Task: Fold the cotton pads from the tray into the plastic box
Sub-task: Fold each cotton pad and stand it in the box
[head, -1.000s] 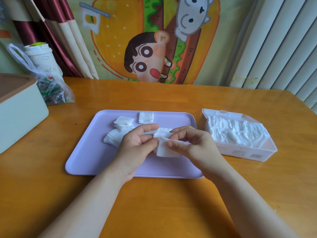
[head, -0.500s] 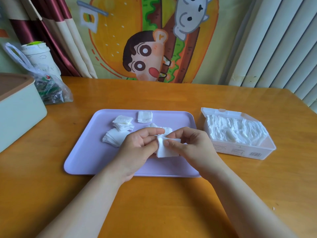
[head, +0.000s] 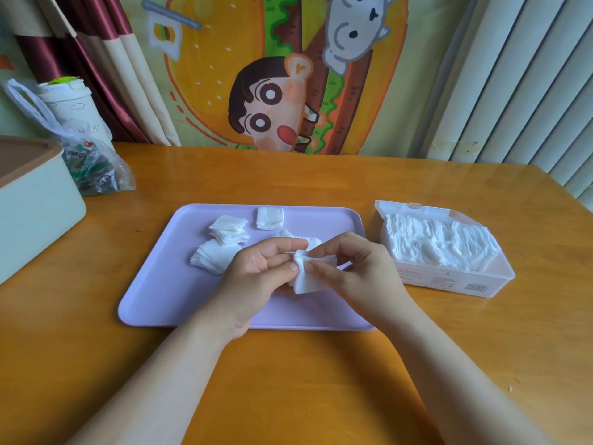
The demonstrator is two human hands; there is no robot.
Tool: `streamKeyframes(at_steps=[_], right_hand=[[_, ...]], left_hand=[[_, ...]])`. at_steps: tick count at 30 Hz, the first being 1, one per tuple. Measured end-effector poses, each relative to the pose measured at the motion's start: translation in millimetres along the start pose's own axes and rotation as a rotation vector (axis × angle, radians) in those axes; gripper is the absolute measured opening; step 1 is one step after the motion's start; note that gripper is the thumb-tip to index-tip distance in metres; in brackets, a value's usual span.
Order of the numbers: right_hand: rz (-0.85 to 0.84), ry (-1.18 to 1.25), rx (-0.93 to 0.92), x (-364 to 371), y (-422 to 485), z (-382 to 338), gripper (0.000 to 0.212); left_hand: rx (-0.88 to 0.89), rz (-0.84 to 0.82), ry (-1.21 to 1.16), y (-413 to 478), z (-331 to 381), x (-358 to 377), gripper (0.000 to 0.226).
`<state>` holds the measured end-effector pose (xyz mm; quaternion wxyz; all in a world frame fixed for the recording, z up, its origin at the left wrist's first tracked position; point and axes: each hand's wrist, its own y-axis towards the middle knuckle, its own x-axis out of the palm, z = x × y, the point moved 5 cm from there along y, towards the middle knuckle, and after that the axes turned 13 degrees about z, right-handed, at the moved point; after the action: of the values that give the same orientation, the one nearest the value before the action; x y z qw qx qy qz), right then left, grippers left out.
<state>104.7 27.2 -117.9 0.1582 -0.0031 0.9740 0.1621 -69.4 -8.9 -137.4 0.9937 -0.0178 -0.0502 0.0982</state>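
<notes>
- the left hand and right hand meet above the middle of the tray, close over its surface.
- the left hand pinches the pad at its top edge between thumb and fingers. the right hand pinches the same edge from the other side, fingers curled in.
- the pad hangs below the fingertips, bunched at the top where the two pinches meet. i cannot tell whether its lower edge touches the tray.
- step in hand, as i judge it: folding one pad. the fold looks begun but not laid flat.
- loose pads lie on the far left part of the tray in a few small piles, with more partly hidden behind the hands.
- the box stands open on the table, right of the tray, near it but apart. it looks nearly full of folded pads, with some room at its near right corner.
- the next move likely calls for bringing the pad's edges together and pressing the crease. one hand would then carry it right to the free corner of the box.
- a light, steady pinch seems wise, since a soft pad may spring open.
- several pads remain, so the task looks well along but unfinished.
</notes>
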Motion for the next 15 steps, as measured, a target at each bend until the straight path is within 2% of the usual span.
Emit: streamKeyframes(at_steps=[6, 8, 15], right_hand=[[-0.047, -0.012, -0.018, 1.6, -1.4, -2.8, 0.016], [-0.07, -0.006, -0.001, 2.7, -1.7, -3.0, 0.017], [-0.096, 0.169, 0.2, 1.3, -1.1, 2.7, 0.009]], left_hand=[[-0.023, 0.065, -0.031, 3.1, -1.7, -3.5, 0.018], [-0.029, 0.096, -0.032, 4.2, -2.8, -5.0, 0.02], [-0.043, 0.101, -0.035, 3.6, -2.5, -4.1, 0.021]])
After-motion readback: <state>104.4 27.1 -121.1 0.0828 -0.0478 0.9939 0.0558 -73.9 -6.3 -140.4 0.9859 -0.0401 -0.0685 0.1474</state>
